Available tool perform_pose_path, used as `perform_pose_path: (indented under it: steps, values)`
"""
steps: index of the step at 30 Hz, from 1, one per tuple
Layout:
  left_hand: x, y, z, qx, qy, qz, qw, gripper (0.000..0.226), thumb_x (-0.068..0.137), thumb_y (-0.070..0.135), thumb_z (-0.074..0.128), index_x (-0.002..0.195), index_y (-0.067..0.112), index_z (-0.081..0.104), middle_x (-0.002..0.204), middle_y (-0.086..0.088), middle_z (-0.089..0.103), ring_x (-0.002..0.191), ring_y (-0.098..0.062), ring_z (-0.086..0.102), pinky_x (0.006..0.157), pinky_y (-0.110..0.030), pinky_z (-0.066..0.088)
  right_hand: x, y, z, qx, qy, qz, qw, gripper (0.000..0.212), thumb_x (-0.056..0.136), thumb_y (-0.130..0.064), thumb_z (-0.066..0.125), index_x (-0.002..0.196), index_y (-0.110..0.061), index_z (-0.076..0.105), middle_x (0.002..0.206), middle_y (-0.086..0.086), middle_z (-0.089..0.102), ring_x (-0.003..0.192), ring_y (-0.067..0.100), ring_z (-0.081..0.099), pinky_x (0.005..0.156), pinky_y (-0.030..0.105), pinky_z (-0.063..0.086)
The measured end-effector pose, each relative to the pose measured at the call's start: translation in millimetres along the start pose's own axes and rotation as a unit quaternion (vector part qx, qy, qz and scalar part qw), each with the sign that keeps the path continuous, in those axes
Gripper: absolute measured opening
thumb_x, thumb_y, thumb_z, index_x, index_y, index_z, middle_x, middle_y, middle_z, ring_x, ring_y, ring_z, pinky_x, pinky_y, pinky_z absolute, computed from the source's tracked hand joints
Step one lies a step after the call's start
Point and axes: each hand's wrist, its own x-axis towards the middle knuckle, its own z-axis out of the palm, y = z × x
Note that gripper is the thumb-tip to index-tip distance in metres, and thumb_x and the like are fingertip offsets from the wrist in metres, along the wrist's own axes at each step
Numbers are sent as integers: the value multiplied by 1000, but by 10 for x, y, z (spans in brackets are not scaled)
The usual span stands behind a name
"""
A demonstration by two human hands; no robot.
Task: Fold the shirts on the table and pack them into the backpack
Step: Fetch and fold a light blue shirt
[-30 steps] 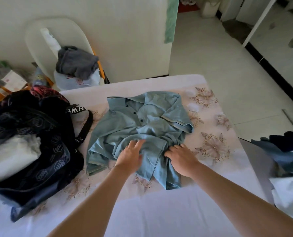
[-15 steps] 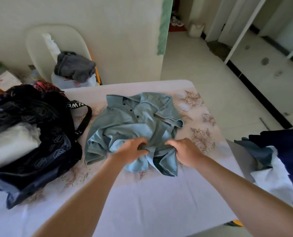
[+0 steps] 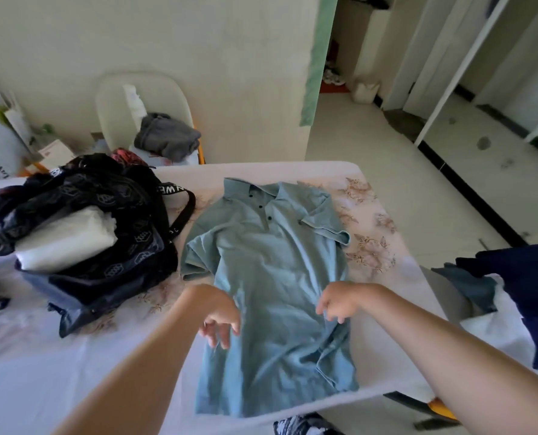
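**Left.** The backpack sits unzipped on the desk. A folded white garment fills its mouth, and its strap lies just beside the shirt's sleeve.

**Centre.** The blue polo shirt lies face up. Its collar points away from you and its hem is close to the near desk edge. Both sleeves are tucked or crumpled inward, and the lower right hem is rucked.

Your left grip hangs over the shirt's left edge, fingers apart and loosely curled, holding nothing. Your right grip is likewise apart over the right side. Whether its fingertips touch the cloth cannot be told.

The step in hand appears to be flattening the shirt before the first fold. To do it well:
- Sweep both palms outward from the placket.
- Draw the sleeves out flat.
- Pull the rucked hem square.
- Keep the left sleeve off the strap.
- Fold each side inward to a width that should fit the backpack's opening.

**Right.** A pile of dark and white clothes lies well apart from the shirt, probably the next garments to fold.
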Motion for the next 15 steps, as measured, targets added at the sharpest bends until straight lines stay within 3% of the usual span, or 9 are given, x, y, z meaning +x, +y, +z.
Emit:
perform_pose_path:
  steps: [3, 6, 7, 9, 11, 13, 15]
  values:
    - [-12, 156, -139, -53, 181, 97, 977, 34, 96, 21, 46, 128, 21, 59, 107, 4, 68, 93, -20, 70, 65, -25, 52, 66, 111, -128, 23, 118, -5, 993, 44, 93, -10, 39, 121, -31, 66, 130, -1, 63, 110, 20, 63, 89, 29, 52]
    - [-62, 439, -325, -85, 295, 148, 940, 35, 98, 17, 43, 125, 27, 62, 118, 3, 60, 100, -19, 61, 66, -22, 50, 132, 254, -308, 51, 204, -4, 978, 38, 95, -15, 41, 116, -34, 66, 130, -6, 64, 114, 16, 61, 99, 34, 49]
    - [-45, 545, -388, -84, 312, 162, 932, 35, 100, 16, 41, 125, 27, 62, 120, 4, 59, 103, -19, 59, 67, -22, 48, 162, 297, -361, 54, 223, -3, 973, 36, 96, -14, 43, 118, -31, 67, 130, -6, 65, 117, 16, 60, 102, 34, 48]
    - [78, 750, -522, -83, 336, 187, 919, 33, 101, 15, 40, 120, 28, 63, 128, 6, 60, 111, -19, 60, 83, -26, 50, 232, 363, -465, 51, 263, 3, 963, 36, 96, -13, 45, 120, -27, 67, 128, -7, 66, 119, 16, 61, 103, 34, 47]
    - [261, 937, -670, -109, 350, 207, 907, 32, 99, 16, 41, 115, 33, 62, 130, 4, 61, 105, -19, 64, 88, -33, 54, 352, 435, -581, 46, 300, 7, 953, 36, 94, -17, 47, 122, -27, 67, 127, -7, 67, 118, 19, 62, 100, 34, 48]
    - [445, 1136, -838, -106, 368, 212, 899, 38, 96, 16, 44, 128, 32, 58, 136, 2, 54, 105, -22, 64, 87, -35, 56, 506, 513, -705, 33, 325, 10, 945, 39, 92, -20, 50, 127, -26, 65, 126, -4, 67, 115, 23, 63, 94, 32, 50]
    - [630, 1324, -1017, -71, 386, 200, 898, 50, 95, 15, 46, 142, 32, 47, 147, 1, 41, 124, -25, 53, 100, -37, 48, 690, 595, -829, 7, 336, 1, 942, 42, 90, -24, 51, 131, -27, 59, 123, -1, 66, 109, 25, 64, 86, 33, 51]
